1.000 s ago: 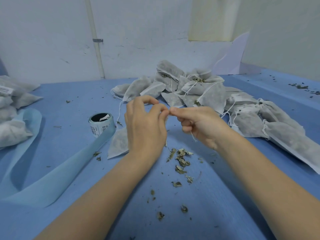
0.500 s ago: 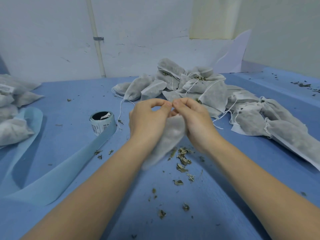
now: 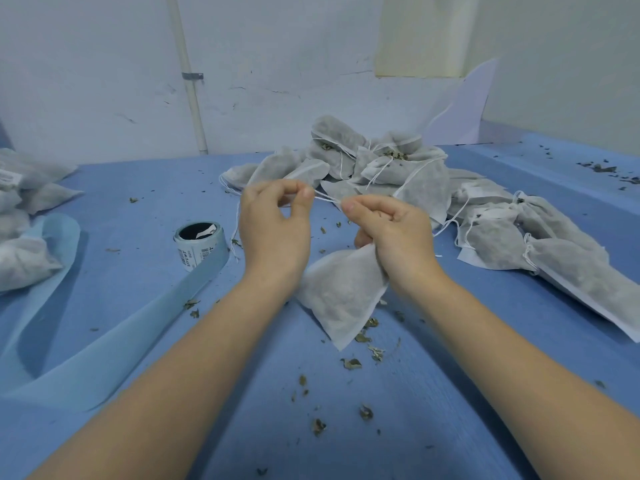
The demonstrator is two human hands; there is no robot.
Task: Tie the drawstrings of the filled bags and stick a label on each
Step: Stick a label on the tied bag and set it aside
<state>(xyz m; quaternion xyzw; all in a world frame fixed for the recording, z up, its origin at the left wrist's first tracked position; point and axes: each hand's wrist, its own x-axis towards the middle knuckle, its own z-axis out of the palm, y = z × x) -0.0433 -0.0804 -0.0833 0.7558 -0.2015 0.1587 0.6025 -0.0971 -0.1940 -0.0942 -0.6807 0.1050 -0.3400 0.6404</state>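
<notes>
A filled grey-white fabric bag (image 3: 341, 296) hangs from my right hand (image 3: 391, 233), its lower corner touching the blue table (image 3: 433, 393). My right hand grips the bag's gathered neck and pinches one end of its white drawstring (image 3: 327, 198). My left hand (image 3: 275, 225) pinches the other end between thumb and forefinger, and the string runs taut between the two hands. A roll of labels (image 3: 197, 242) stands left of my left hand, with its pale blue backing strip (image 3: 114, 341) trailing toward the table's near left.
A heap of filled bags with loose drawstrings (image 3: 388, 171) lies behind my hands and stretches along the right side (image 3: 540, 251). More bags (image 3: 24, 216) sit at the left edge. Dried leaf crumbs (image 3: 360, 355) are scattered on the table. A white wall stands behind.
My hands drew the bag up off the table, met at its neck, then moved apart, pulling the drawstring taut. The bag now hangs from my right hand.
</notes>
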